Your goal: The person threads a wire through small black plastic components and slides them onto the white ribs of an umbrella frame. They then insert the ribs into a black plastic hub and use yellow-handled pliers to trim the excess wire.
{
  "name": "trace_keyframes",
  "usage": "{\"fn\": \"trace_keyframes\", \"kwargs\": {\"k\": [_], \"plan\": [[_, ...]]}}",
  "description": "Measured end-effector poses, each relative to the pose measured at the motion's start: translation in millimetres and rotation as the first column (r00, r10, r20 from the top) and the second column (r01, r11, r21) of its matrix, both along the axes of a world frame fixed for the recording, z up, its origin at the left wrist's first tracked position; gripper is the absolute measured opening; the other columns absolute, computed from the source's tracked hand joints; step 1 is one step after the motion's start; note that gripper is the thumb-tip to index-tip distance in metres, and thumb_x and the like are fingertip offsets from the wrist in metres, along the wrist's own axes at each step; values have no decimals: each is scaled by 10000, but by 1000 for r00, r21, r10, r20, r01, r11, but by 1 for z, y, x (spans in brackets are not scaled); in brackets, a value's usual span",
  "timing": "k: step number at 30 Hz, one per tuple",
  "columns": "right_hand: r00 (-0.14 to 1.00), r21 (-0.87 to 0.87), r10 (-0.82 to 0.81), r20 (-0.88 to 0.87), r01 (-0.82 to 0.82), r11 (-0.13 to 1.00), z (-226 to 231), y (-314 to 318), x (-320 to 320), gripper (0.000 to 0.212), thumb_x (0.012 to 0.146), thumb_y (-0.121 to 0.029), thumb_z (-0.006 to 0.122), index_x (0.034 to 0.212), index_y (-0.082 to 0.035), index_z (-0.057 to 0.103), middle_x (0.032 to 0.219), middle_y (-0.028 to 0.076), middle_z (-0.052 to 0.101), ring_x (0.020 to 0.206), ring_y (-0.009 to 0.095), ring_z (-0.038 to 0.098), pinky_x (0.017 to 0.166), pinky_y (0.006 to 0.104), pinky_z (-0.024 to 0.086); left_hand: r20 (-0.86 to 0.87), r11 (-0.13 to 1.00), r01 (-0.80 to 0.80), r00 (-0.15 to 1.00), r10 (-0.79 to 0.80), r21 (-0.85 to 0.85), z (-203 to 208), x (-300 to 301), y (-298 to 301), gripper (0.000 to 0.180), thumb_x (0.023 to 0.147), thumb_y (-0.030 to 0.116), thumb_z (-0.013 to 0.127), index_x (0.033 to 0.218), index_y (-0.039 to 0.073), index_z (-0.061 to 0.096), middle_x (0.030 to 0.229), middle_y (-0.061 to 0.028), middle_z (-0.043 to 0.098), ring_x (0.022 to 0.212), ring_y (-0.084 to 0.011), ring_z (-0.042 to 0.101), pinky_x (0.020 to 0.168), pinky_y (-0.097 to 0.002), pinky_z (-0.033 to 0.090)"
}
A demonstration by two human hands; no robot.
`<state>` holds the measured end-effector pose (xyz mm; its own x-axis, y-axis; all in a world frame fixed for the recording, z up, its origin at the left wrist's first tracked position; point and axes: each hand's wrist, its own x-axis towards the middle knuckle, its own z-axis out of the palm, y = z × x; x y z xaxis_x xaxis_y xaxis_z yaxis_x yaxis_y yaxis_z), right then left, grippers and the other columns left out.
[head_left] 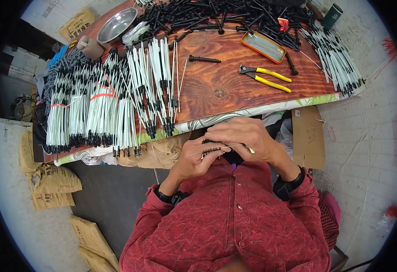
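Observation:
Both my hands are together in front of my chest, just below the table's near edge. My left hand (196,158) is closed around a small black ribbed part (211,151), mostly hidden by the fingers. My right hand (246,138) is closed beside it, fingers bent over the same spot. A thin pale wire or needle (230,146) runs between the hands, and its thicker end shows by my right fingers. Nearest on the table are bundles of white rods with black ends (160,90), a single black bolt-like part (204,59) and end-cutting pliers with yellow handles (271,78).
An orange-rimmed tin of thin needles (264,45) lies near a heap of black parts (198,16). More white rods (336,61) are at the table's right end. A metal bowl (117,25) stands at the back left. Paper sacks (53,179) lie on the floor.

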<state>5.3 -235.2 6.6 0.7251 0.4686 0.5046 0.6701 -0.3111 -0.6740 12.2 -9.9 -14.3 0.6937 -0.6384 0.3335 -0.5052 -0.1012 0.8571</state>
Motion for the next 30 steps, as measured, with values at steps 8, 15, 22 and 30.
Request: {"fn": "trace_keyframes", "kwargs": {"k": [8, 15, 22, 30], "plan": [[994, -120, -26, 106, 39, 992, 18, -4, 11, 393, 857, -77, 653, 1244, -119, 703, 1170, 98, 719, 954, 295, 696, 799, 391, 544, -64, 991, -57, 996, 65, 120, 20, 2, 0, 222, 841, -27, 654, 1025, 27, 768, 1011, -145, 739, 892, -258, 722, 757, -331, 571], [781, -116, -599, 177, 621, 775, -4, -96, 95, 226, 909, -80, 645, 1115, -51, 733, 1007, 145, 739, 912, 285, 717, 784, 392, 550, -101, 998, 55, 993, -56, -16, 10, 14, -6, 216, 842, -73, 570, 948, -12, 748, 1029, -168, 741, 956, -281, 720, 863, -375, 567], [683, -424, -663, 307, 722, 547, -39, -160, 186, 147, 873, -238, 682, 934, -118, 743, 939, 116, 703, 877, 341, 685, 740, 452, 544, -263, 986, 158, 951, -166, -52, 7, 16, -5, 243, 840, -78, 556, 972, -16, 751, 1083, -164, 732, 967, -285, 720, 871, -376, 565], [644, -465, -677, 357, 751, 469, -24, -159, 192, 176, 888, -305, 691, 903, -136, 737, 932, 60, 717, 859, 297, 696, 709, 409, 539, -226, 977, 178, 953, -200, -114, 6, 18, -3, 288, 836, -108, 574, 1035, -10, 757, 1123, -161, 722, 962, -250, 729, 781, -316, 610]]}}
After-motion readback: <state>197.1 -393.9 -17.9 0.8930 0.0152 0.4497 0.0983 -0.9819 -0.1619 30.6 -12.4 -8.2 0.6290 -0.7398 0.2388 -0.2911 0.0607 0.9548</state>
